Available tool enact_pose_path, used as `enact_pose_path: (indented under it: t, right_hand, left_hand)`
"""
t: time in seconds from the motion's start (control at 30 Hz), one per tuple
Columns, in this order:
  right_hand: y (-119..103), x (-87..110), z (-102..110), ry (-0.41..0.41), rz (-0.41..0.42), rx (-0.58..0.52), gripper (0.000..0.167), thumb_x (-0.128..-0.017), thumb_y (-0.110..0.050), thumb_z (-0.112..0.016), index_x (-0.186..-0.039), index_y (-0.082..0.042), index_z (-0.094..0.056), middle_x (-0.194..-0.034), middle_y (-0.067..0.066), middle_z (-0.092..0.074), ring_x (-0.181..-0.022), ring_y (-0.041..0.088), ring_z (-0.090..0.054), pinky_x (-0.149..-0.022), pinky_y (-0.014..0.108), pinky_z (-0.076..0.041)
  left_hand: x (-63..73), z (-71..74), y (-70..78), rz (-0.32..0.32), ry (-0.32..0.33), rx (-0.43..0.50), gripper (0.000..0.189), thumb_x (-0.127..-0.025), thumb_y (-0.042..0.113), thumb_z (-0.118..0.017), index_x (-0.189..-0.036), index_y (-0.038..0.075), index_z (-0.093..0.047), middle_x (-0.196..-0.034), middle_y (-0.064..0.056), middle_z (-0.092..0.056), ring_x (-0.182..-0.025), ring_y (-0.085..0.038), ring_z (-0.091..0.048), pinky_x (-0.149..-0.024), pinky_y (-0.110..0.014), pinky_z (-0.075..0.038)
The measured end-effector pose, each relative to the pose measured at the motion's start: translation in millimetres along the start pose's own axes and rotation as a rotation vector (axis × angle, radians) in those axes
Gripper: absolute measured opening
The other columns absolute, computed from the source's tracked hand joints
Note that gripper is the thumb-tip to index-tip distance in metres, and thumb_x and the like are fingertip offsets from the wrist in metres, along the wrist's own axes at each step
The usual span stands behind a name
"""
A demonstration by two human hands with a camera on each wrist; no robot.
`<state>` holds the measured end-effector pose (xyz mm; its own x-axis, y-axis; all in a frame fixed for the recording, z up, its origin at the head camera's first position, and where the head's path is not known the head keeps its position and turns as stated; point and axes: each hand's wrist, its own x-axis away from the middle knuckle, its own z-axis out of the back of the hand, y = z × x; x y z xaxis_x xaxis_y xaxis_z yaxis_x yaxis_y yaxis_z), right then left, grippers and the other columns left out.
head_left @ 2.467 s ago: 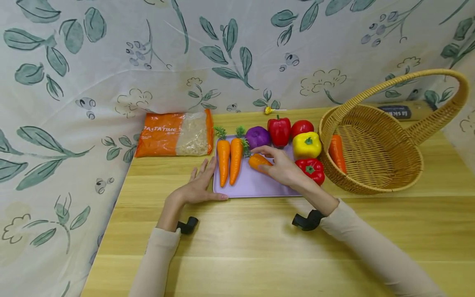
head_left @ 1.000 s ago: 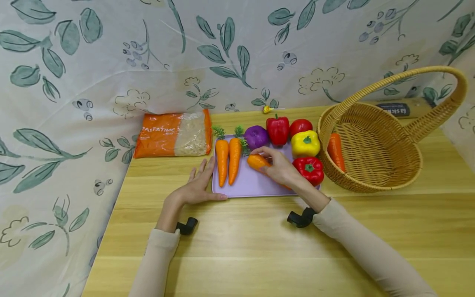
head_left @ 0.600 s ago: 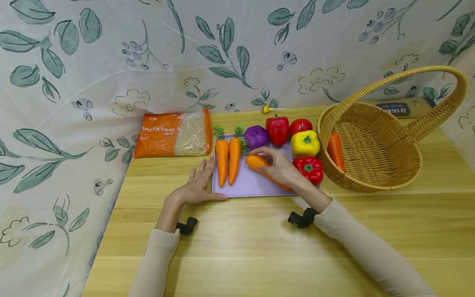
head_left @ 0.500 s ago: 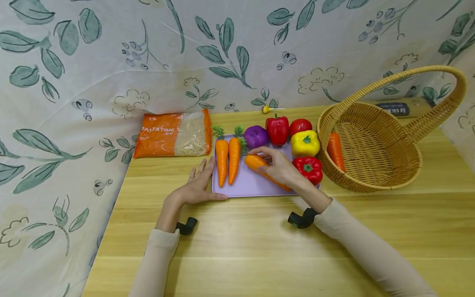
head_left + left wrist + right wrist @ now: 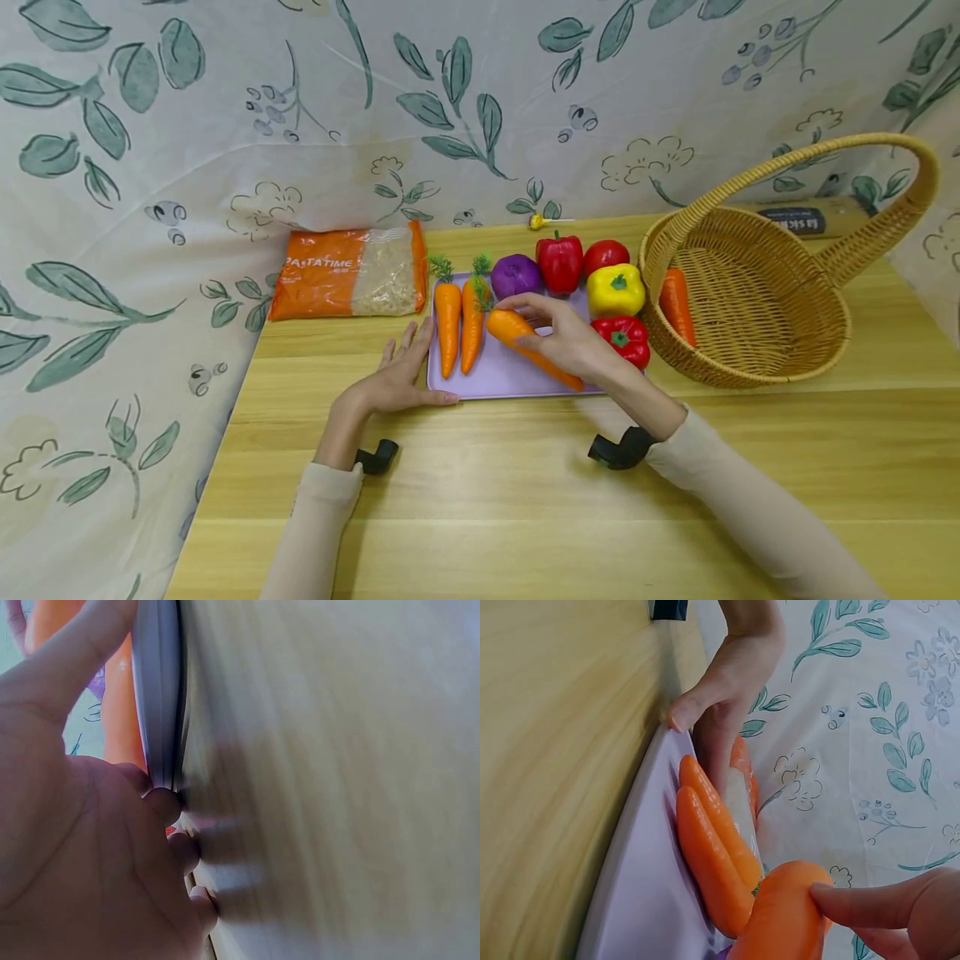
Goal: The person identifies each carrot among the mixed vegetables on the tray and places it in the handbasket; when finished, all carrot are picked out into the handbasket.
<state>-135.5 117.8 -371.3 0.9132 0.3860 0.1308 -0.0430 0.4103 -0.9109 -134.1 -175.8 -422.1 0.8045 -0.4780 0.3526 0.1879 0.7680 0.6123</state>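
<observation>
My right hand (image 5: 566,333) pinches an orange carrot (image 5: 534,348) between thumb and fingers, over the lilac tray (image 5: 487,385). In the right wrist view the thumb presses on the thick end of this carrot (image 5: 784,907). Two more carrots with green tops, a left one (image 5: 447,329) and a right one (image 5: 472,333), lie side by side on the tray. My left hand (image 5: 393,379) rests with straight, spread fingers at the tray's left edge and near corner. In the left wrist view its palm (image 5: 82,840) fills the left side.
Behind and right of the tray's middle are a purple vegetable (image 5: 515,276), red pepper (image 5: 559,262), tomato-like red one (image 5: 607,255), yellow pepper (image 5: 616,290) and second red pepper (image 5: 622,340). A wicker basket (image 5: 750,379) holds a carrot (image 5: 677,307). An orange pasta bag (image 5: 322,273) lies left.
My right hand has shifted the pinched carrot slightly left, closer to the two lying carrots, and more of its length shows. The left hand has stayed in place.
</observation>
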Motion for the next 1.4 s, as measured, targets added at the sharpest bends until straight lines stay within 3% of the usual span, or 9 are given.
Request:
enact_pose_path:
  t: [0.37,0.53,0.77,1.13,1.4]
  right_hand:
    - [-13.5,16.5,16.2,-0.009,0.064,-0.014,0.045,-0.099,-0.009,-0.068,-0.143,-0.02,-0.06,-0.141,0.01,-0.065,-0.129,0.034,-0.06,-0.107,0.054,-0.05]
    - [-17.3,28.2,29.1,0.002,0.039,0.012,0.045,-0.101,-0.018,-0.067,-0.145,-0.023,-0.058,-0.141,0.011,-0.064,-0.129,0.035,-0.059,-0.103,0.052,-0.051]
    - [-17.0,47.6,53.6,0.024,0.015,0.07,0.045,-0.102,-0.027,-0.067,-0.146,-0.026,-0.057,-0.14,0.009,-0.065,-0.126,0.032,-0.06,-0.093,0.04,-0.053]
    - [-7.8,86.2,95.0,0.025,-0.041,0.122,0.048,-0.1,-0.035,-0.069,-0.147,-0.028,-0.057,-0.137,0.009,-0.066,-0.119,0.031,-0.059,-0.085,0.035,-0.055]
    - [8.4,113.2,120.7,0.032,-0.052,0.125,0.046,-0.101,-0.03,-0.068,-0.146,-0.03,-0.058,-0.136,-0.002,-0.066,-0.115,0.018,-0.062,-0.08,0.034,-0.06]
  left_hand:
    - [-1.5,-1.6,-1.6,0.009,-0.01,0.007,0.127,-0.088,0.055,-0.077,-0.165,0.011,0.015,-0.174,-0.004,0.018,-0.161,-0.028,0.022,-0.128,-0.057,0.018]
    - [-2.2,-2.1,-0.7,0.013,-0.011,0.002,0.127,-0.088,0.056,-0.077,-0.165,0.012,0.016,-0.174,-0.003,0.019,-0.161,-0.025,0.022,-0.129,-0.055,0.018]
    - [-3.3,-2.8,-1.4,0.008,-0.019,0.001,0.128,-0.088,0.057,-0.076,-0.165,0.013,0.016,-0.174,-0.003,0.019,-0.161,-0.025,0.022,-0.129,-0.055,0.017]
    - [-1.2,-1.1,-2.0,-0.003,-0.009,-0.005,0.128,-0.089,0.056,-0.077,-0.164,0.013,0.017,-0.174,-0.004,0.02,-0.161,-0.027,0.022,-0.128,-0.058,0.017]
    - [-1.9,-2.0,-1.6,0.008,-0.013,-0.003,0.127,-0.089,0.058,-0.075,-0.164,0.014,0.017,-0.173,-0.001,0.021,-0.161,-0.024,0.023,-0.129,-0.056,0.017]
